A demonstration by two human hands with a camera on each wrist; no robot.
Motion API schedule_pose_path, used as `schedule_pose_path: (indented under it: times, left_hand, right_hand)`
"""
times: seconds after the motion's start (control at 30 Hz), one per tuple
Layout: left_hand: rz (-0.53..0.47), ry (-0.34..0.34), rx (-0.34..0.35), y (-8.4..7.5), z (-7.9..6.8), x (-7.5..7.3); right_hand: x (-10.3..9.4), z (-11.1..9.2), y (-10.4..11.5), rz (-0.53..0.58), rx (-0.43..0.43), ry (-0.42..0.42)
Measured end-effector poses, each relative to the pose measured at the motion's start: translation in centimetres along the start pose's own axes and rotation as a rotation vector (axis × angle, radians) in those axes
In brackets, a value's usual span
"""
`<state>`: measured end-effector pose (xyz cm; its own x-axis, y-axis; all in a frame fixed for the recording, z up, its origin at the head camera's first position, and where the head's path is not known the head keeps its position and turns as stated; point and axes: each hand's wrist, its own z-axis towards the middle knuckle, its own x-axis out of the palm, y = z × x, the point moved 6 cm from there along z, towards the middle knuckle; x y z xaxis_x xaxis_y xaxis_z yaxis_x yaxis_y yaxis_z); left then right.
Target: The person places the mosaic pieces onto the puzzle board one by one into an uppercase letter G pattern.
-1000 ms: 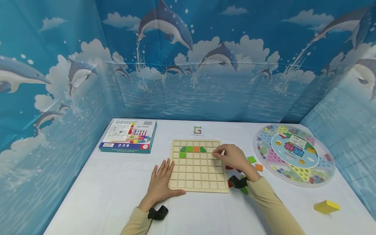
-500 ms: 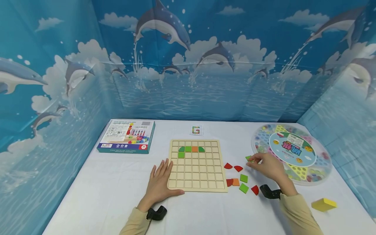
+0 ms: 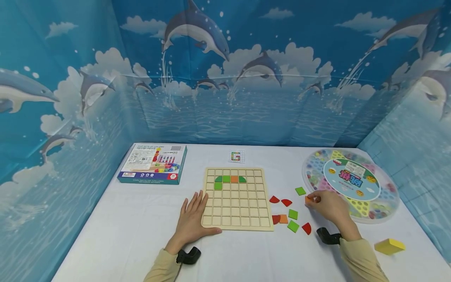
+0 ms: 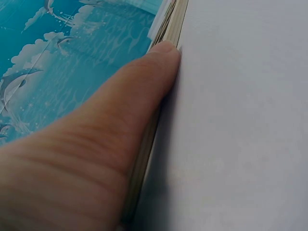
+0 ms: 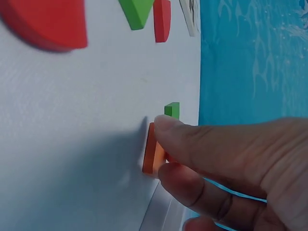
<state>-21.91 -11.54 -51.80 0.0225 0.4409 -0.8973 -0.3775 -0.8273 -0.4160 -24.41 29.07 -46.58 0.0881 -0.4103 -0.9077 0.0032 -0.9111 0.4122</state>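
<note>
Beyond the left hand and off to its left lies a flat cardboard box with a white, purple and teal print [image 3: 148, 164]. The person's left hand [image 3: 192, 219] is spread and grips nothing, its fingers along the left edge of a pale wooden grid board [image 3: 243, 210] and its thumb along the near edge; light, even contact there should be enough to brace the board without nudging it. Past those fingertips, on the board, sit dark green quarter-circle pieces [image 3: 242, 179], light green squares [image 3: 226, 179] and an orange square [image 3: 234, 179]; farther out is a small white card with a coloured pattern [image 3: 236, 156]. Between the hands, right of the board, lie loose red quarter-circle pieces [image 3: 287, 202] and more squares, one light green square tile [image 3: 300, 191] just beyond the right fingertips. The person's right hand [image 3: 331, 205] pinches a flat orange square tile [image 5: 150, 151] between thumb and finger, tilted over the white tabletop; whether its lower edge touches is unclear. A firm hold near its middle and a straight lift would probably spare the green neighbour and the round, clear-rimmed game disc [image 3: 352, 180] beside this hand. Nearer and rightward stands a yellow block [image 3: 389, 246].
</note>
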Motion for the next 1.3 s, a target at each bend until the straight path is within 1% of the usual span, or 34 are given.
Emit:
schedule_pose_path:
  times: [0.33,0.6,0.87,1.13,1.3]
  left_hand:
    - [-0.005,0.000,-0.003,0.0,0.0,0.0]
    - [0.000,0.003,-0.001,-0.2,0.0,-0.2]
    - [0.005,-0.014,0.008,-0.1,0.0,-0.1]
    - [-0.001,0.002,-0.006,0.1,0.0,0.1]
    - [0.002,0.005,-0.010,0.1,0.0,0.1]
  right_hand:
    - [0.3,-0.1,-0.1,0.017,0.015,0.026]
    - [0.6,-0.2,0.2,0.004,0.023,0.024]
    - [0.9,-0.3,1.0,0.011,-0.007,-0.025]
    - [1.0,-0.8,1.7,0.038,-0.043,-0.076]
    - [1.0,-0.6,2.7,0.032,-0.075,-0.102]
